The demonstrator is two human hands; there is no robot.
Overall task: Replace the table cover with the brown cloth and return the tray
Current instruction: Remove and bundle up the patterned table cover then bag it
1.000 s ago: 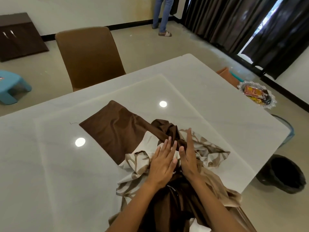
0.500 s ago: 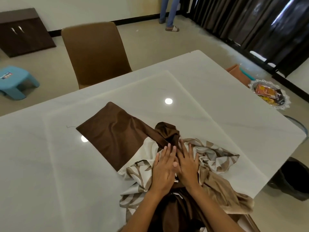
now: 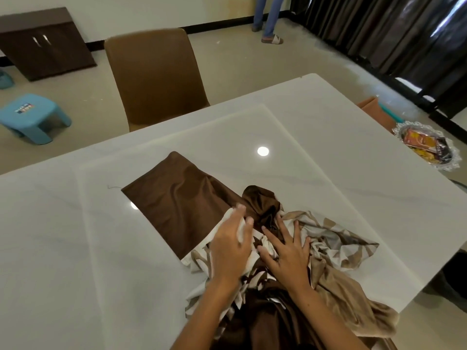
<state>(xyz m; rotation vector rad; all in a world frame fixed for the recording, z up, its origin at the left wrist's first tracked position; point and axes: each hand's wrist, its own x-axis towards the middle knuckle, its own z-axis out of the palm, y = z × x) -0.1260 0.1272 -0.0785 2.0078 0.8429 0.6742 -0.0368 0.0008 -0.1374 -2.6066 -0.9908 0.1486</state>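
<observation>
We find the brown cloth (image 3: 182,198) half-spread at table (image 3: 328,137) centre, tangled with the patterned cover (image 3: 336,238). The left hand (image 3: 231,248) pinches that cover, apparently to separate it; the right hand (image 3: 288,251) presses flat, anchoring. The tray (image 3: 429,150) waits at two o'clock.

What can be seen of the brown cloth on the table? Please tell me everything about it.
The brown cloth is dark brown, smooth and slightly shiny, like satin. One flat, mildly wrinkled part lies spread on the white table, with a loose thread at its far left corner. Near the middle it bunches into a crumpled knot, and more of it runs under the patterned cream cloth toward the person. The left hand grips the patterned cloth beside it; the right hand rests flat with fingertips at the brown knot.
</observation>
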